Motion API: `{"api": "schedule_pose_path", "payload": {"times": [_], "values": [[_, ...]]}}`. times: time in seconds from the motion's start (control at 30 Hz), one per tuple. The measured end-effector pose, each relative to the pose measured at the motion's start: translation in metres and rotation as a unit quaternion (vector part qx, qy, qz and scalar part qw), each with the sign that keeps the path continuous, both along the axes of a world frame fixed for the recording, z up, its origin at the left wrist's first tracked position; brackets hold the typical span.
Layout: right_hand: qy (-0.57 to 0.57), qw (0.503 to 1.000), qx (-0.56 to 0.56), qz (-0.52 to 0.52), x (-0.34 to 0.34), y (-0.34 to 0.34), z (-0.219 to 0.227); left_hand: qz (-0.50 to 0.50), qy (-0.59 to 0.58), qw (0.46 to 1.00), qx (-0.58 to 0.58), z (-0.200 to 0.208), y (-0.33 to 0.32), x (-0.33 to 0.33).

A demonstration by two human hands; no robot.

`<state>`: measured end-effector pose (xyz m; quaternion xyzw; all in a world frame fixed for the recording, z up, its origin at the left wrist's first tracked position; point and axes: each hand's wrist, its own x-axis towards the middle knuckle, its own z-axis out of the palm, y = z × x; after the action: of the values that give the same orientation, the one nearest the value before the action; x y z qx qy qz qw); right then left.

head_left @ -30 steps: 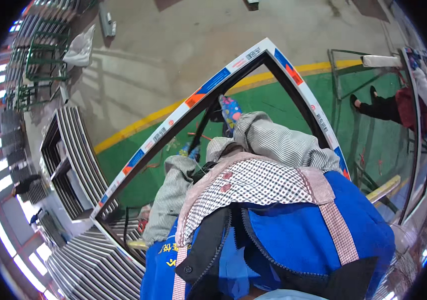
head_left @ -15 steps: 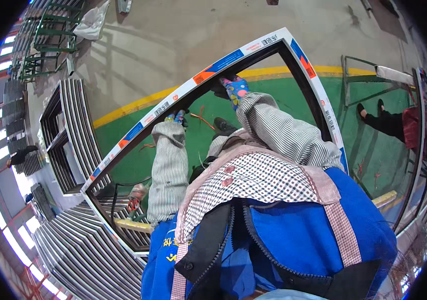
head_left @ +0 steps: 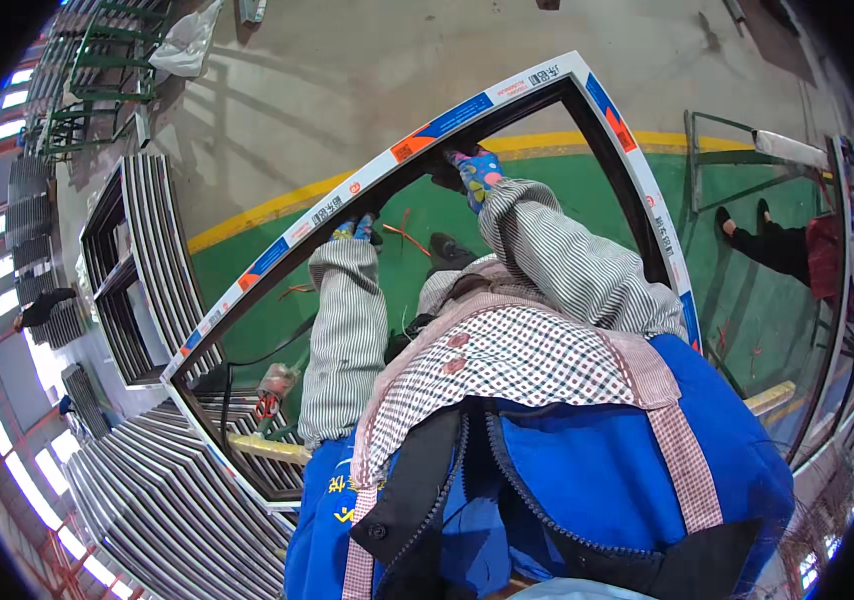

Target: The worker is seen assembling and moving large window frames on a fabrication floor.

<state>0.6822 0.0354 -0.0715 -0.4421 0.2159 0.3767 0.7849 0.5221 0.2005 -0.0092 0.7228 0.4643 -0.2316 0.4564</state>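
Note:
A large window frame [head_left: 367,175] surrounds my forearms, its outer face wrapped in white film with blue and orange patches and its inner edge black. My left hand [head_left: 355,228], in a blue patterned glove, is closed on the inner side of the frame's far bar. Farther right along that bar, my right hand [head_left: 477,178], in a colourful spotted glove with dark fingers, grips it too. Some fingers of both hands are hidden against the dark profile. Striped sleeve covers hang over both forearms.
Many similar frames [head_left: 162,490] lie stacked at lower left, with more upright frames [head_left: 152,260] beyond. A red-handled tool [head_left: 273,388] sits near my left arm. At right are a metal stand [head_left: 692,160] and another person [head_left: 807,260]. Orange scraps [head_left: 405,235] dot the green floor.
The frame has shifted very slightly, its far corner a little up and right. My hands have moved slightly right with it and keep their hold.

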Motion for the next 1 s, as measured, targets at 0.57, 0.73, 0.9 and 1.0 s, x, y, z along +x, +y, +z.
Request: {"api": "schedule_pose_path", "payload": {"times": [0.57, 0.73, 0.9, 1.0], "values": [[0.020, 0.995, -0.057, 0.083, -0.001, -0.004, 0.029, -0.400, -0.082, 0.810, 0.421, 0.026, -0.042, 0.109], [-0.389, 0.742, -0.398, 0.374, 0.025, -0.025, -0.001, -0.415, -0.089, 0.817, 0.390, 0.019, -0.030, 0.105], [-0.822, 0.381, -0.379, 0.186, 0.030, -0.051, 0.069, -0.399, -0.119, 0.803, 0.427, 0.030, -0.045, 0.105], [-0.882, 0.218, -0.361, 0.209, 0.064, -0.029, 0.065, -0.393, -0.137, 0.803, 0.427, 0.025, -0.054, 0.115]]}}
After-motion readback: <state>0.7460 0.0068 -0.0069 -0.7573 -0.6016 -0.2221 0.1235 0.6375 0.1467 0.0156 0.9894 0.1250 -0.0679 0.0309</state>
